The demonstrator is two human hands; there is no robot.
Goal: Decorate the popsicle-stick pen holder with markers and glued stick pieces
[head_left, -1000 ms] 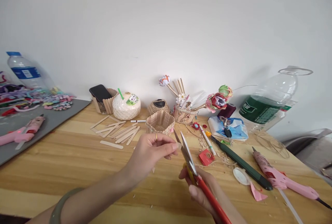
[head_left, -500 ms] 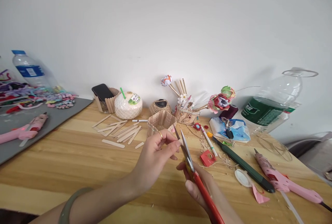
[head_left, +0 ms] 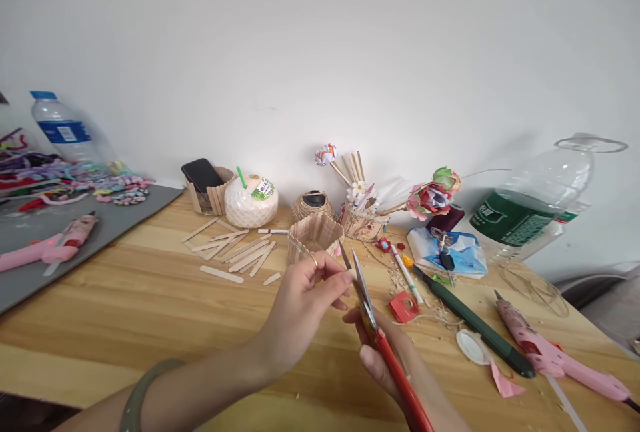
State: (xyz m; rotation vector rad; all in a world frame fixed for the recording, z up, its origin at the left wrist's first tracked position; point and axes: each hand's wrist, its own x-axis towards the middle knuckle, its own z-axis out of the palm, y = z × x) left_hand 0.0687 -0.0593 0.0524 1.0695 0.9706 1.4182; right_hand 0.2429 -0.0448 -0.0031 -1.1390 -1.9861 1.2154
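My right hand [head_left: 387, 359] is wrapped round a pair of scissors [head_left: 369, 317] with red handles, their blades parted and pointing up and away. My left hand [head_left: 307, 305], with a ring on one finger, pinches finger and thumb together right beside the blades. A small pale piece seems to show at the fingertips, too little of it to name. Behind the left hand stands a basket of craft sticks [head_left: 316, 235], its lower part hidden by the fingers. Loose craft sticks [head_left: 250, 255] lie scattered to the left of it.
Along the wall stand a stick box with a phone [head_left: 201, 175], a wrapped coconut [head_left: 251, 204], a twine ball [head_left: 310, 207] and paper flowers [head_left: 431, 200]. Rightward lie a marker [head_left: 407, 275], a dark green tool [head_left: 475, 322], a pink glue gun [head_left: 540, 352] and a large bottle [head_left: 525, 215].
The view has shifted slightly, so the things on the table appear a little further right. Both hands and the scissors keep nearly the same pose.
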